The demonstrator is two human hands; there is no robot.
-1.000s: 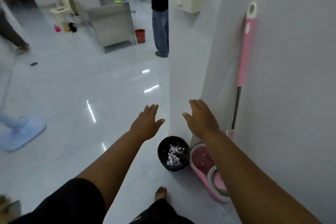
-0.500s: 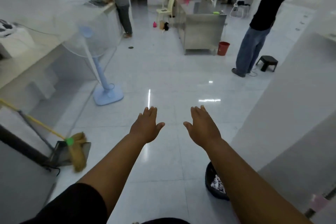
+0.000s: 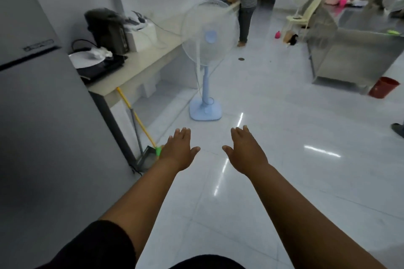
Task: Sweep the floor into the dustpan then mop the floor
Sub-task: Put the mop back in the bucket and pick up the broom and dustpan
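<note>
The 2 hands, left hand (image 3: 179, 151) and right hand (image 3: 245, 151), stretch forward palms down, fingers straight, holding nothing. At 9 o'clock of the left hand the dustpan (image 3: 145, 159) stands beside the yellow-handled broom (image 3: 125, 99), which leans on the counter (image 3: 140, 65). A blue fan (image 3: 205, 111) stands at 12 o'clock.

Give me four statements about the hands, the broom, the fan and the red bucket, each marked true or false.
1. The left hand and the right hand hold nothing. True.
2. The broom is in the right hand. False: it leans against the counter.
3. The fan has a blue base. True.
4. The red bucket stands on the counter. False: it stands on the floor.
</note>
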